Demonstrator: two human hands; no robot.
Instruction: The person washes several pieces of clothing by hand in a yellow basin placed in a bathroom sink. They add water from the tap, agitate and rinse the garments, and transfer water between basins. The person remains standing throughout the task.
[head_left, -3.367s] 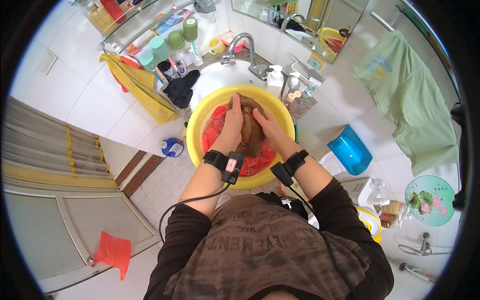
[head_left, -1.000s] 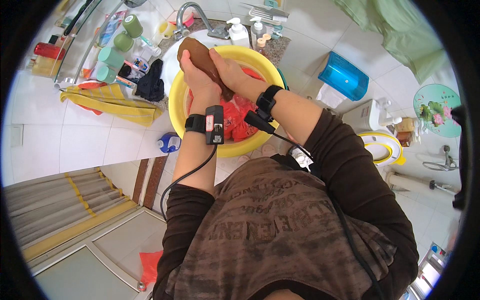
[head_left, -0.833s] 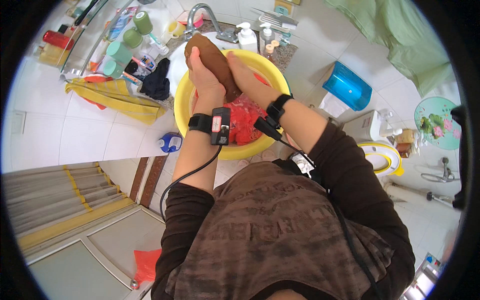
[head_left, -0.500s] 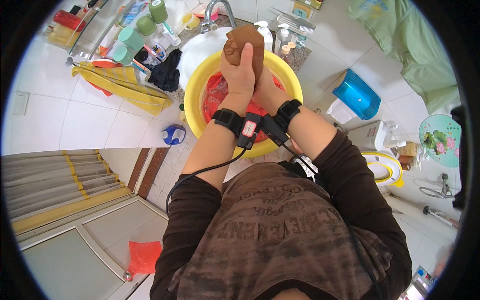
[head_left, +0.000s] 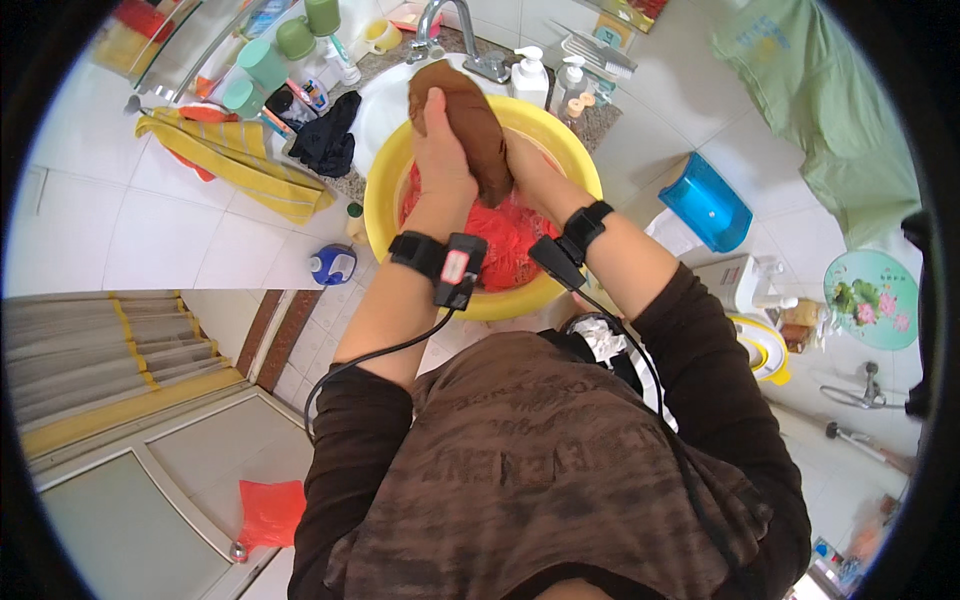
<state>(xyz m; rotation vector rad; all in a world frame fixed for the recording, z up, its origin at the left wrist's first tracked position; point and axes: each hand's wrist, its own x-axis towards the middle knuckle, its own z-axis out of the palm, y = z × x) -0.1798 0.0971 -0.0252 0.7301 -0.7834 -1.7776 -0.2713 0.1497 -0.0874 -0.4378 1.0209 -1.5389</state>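
A brown cloth [head_left: 474, 128], bunched into a long, smooth bundle, is held up between my two hands over a yellow basin [head_left: 577, 150]. My left hand [head_left: 440, 150] grips it from the left, its thumb lying along the cloth. On the other side my right hand [head_left: 528, 168] presses against the lower part, its fingers hidden behind the bundle. Below, red cloth [head_left: 505, 240] lies wet inside the basin. Black straps with small cabled devices circle both wrists.
The basin rests against a white sink [head_left: 385, 105] with a chrome faucet [head_left: 428, 25]. Pump bottles [head_left: 530, 78] stand to its right, cups and a black cloth [head_left: 328, 138] to its left. A blue box [head_left: 706, 203] hangs on the right wall. A blue bottle [head_left: 332, 265] stands low on the left.
The brown cloth has gone from a crumpled bunch to a longer, smoother bundle, tilted to the left. My hands and wrists have moved apart, the left one shifting leftward.
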